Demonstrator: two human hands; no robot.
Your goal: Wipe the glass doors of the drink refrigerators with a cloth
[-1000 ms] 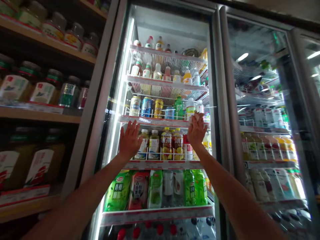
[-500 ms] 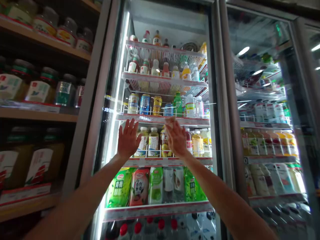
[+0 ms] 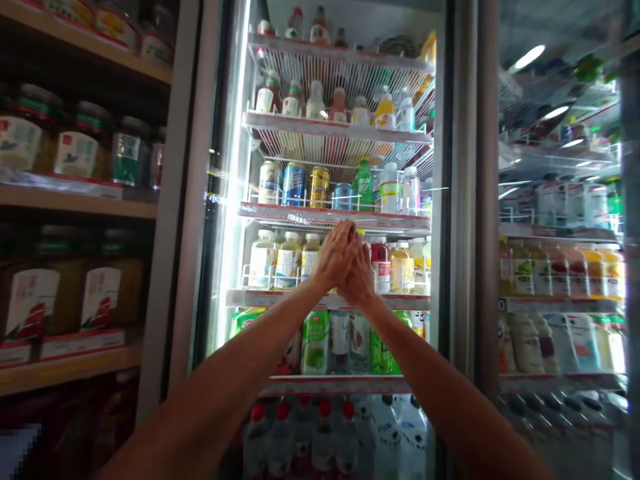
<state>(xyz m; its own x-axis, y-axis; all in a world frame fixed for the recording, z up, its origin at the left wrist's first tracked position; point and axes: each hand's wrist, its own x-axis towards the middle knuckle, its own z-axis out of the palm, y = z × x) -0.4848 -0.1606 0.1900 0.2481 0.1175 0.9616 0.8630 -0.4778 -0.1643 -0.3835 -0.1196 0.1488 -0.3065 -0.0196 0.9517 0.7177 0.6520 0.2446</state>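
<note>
Both of my arms reach forward to the glass front of a tall drinks fridge. My left hand [image 3: 336, 257] is closed, its fingers bent and pressed against the other hand. Just to its right, my right hand [image 3: 359, 277] is closed too, its fingertips meeting those of the left. What lies between the fingers, if anything, is hidden. Behind the hands runs a shelf of bottles, among them a red-labelled bottle [image 3: 381, 267] and a yellow drink bottle [image 3: 401, 268]. Above the fingertips is a red-edged shelf with a gold can [image 3: 319, 187] and a green bottle [image 3: 363, 183].
A metal door frame [image 3: 463, 200] stands at the right, with a second glass fridge beyond it. Wooden shelves [image 3: 75, 197] with glass jars fill the left side. Lower down are a green carton [image 3: 315, 343] and several red-capped bottles [image 3: 283, 433].
My left hand has moved right and met my right hand. Both were apart with fingers stretched out before. The view has tilted down and shifted slightly.
</note>
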